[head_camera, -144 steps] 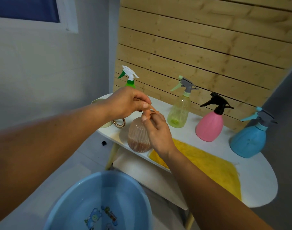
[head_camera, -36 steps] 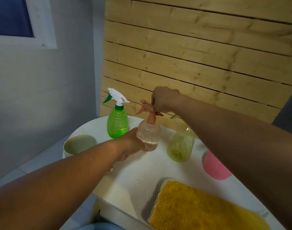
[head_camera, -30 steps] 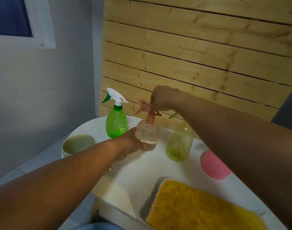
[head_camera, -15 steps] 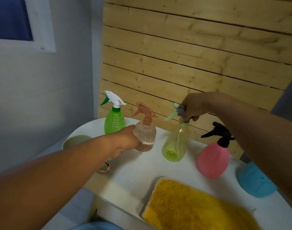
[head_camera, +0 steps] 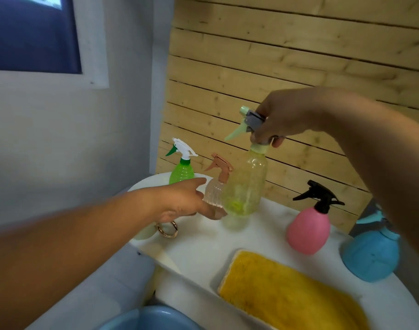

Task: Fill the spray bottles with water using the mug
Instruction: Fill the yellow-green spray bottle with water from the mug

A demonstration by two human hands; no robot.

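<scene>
My right hand [head_camera: 278, 121] grips the grey and pale green spray head of the yellow-green bottle [head_camera: 246, 186] and holds it lifted just above the white table [head_camera: 203, 248]. My left hand [head_camera: 187, 201] hovers with loose fingers beside the ribbed peach bottle [head_camera: 214, 190], just off it. The green bottle [head_camera: 181, 171] stands at the table's far left. A pink bottle [head_camera: 308, 228] with a black head and a blue bottle [head_camera: 371, 256] stand to the right. The pale mug [head_camera: 144, 233] with a gold ring handle sits mostly hidden under my left wrist.
A yellow cloth [head_camera: 282, 294] lies on the table's near side. A blue basin [head_camera: 151, 320] sits on the floor below the table edge. A wooden slat wall [head_camera: 287, 55] rises right behind the bottles, and a grey wall with a window is at left.
My right hand has lifted the yellow-green bottle off the table by its spray head. My left hand has let go of the peach bottle and opened beside it.
</scene>
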